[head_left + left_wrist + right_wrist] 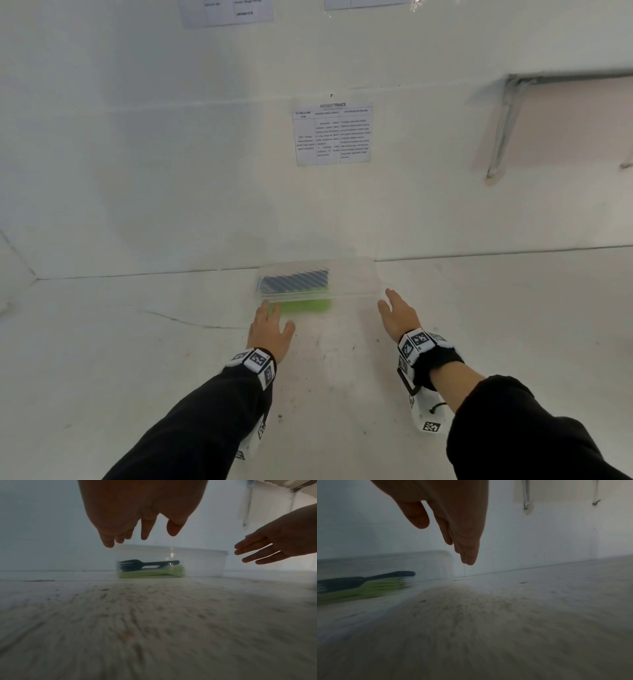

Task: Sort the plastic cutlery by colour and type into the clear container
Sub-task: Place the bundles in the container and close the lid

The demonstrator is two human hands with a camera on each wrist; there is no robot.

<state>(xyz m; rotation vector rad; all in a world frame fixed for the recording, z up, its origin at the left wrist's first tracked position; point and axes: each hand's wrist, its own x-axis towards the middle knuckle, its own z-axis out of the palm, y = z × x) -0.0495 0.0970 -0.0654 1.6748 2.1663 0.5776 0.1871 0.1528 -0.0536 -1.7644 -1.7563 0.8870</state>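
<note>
A clear lidded container (356,277) stands on the white table against the back wall. Inside it, dark blue forks (294,281) lie over a stack of green cutlery (301,305); the left wrist view shows the dark fork (147,564) on top of the green stack (152,572). My left hand (270,325) hovers just short of the container's front left corner, fingers straight and empty. My right hand (394,311) is beside the container's right end, fingers straight, holding nothing. The right wrist view shows the container (428,563) left of the fingertips (469,559).
A printed sheet (332,135) is stuck to the wall above the container. A metal bracket (503,130) holds a shelf at the upper right. The white tabletop (137,342) is scuffed, with a thin crack at the left.
</note>
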